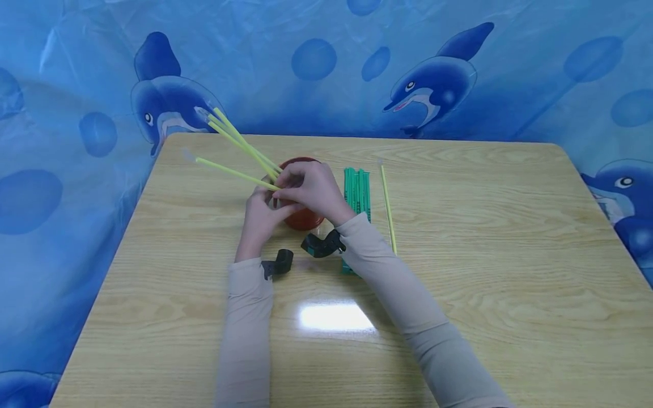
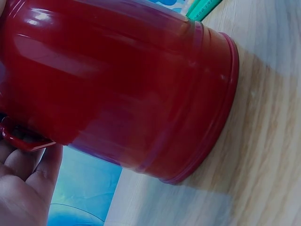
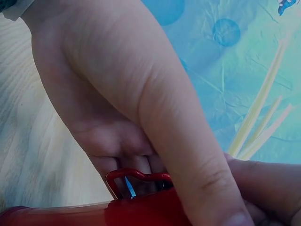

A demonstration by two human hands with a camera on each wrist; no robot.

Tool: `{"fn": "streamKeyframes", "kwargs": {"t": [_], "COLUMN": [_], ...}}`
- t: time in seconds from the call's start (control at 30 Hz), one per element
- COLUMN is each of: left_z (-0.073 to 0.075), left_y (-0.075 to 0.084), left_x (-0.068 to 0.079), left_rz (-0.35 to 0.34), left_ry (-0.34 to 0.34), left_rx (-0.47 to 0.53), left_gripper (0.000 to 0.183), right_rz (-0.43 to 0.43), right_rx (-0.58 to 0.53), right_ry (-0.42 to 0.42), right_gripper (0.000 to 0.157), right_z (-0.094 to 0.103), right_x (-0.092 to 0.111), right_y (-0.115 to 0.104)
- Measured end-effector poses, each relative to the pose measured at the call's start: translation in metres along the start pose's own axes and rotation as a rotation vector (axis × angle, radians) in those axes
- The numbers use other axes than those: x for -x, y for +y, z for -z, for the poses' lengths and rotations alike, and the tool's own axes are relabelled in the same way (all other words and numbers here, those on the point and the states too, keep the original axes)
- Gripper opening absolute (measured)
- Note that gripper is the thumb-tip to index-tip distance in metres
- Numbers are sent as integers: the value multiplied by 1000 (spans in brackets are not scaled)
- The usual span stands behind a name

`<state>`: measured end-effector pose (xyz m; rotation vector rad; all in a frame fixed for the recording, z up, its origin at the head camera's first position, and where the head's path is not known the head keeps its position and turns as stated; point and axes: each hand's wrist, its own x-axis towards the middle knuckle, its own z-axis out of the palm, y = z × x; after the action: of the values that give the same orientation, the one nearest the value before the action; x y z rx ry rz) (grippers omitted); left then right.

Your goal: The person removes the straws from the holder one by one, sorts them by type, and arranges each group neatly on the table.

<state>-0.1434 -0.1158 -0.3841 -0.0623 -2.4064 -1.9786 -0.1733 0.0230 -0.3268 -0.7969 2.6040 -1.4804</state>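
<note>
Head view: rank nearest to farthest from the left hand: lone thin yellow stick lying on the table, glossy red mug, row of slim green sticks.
From the left hand:
1. Glossy red mug, just to its right.
2. Row of slim green sticks, right of the mug.
3. Lone thin yellow stick, right of the green row.

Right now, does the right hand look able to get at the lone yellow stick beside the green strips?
Probably yes: much of the yellow stick lies uncovered, though the right hand is at the red cup and the right sleeve may cover the stick's near end.
</note>
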Motion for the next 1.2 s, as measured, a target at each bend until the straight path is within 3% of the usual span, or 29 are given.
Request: {"fn": "streamKeyframes", "kwargs": {"t": [0.53,0.7,1.0,1.2], "left_z": [2,2,0,0], "left_y": [1,0,-2,-1], "left_x": [0,0,-2,-2], "left_rz": [28,26,-44,-43], "left_ry": [-2,-3,-3,-1], "left_rx": [-13,2,-6,-40], "left_gripper": [64,64,56,59], "right_rz": [55,67,73,89], "right_rx": [33,-29,-203,-246], "right_ry": [21,31,38,55], "right_gripper": [11,11,10,10], "right_z": [-2,-1,4,6], "right_x": [1,2,8,13], "right_y": [2,3,7,5]}}
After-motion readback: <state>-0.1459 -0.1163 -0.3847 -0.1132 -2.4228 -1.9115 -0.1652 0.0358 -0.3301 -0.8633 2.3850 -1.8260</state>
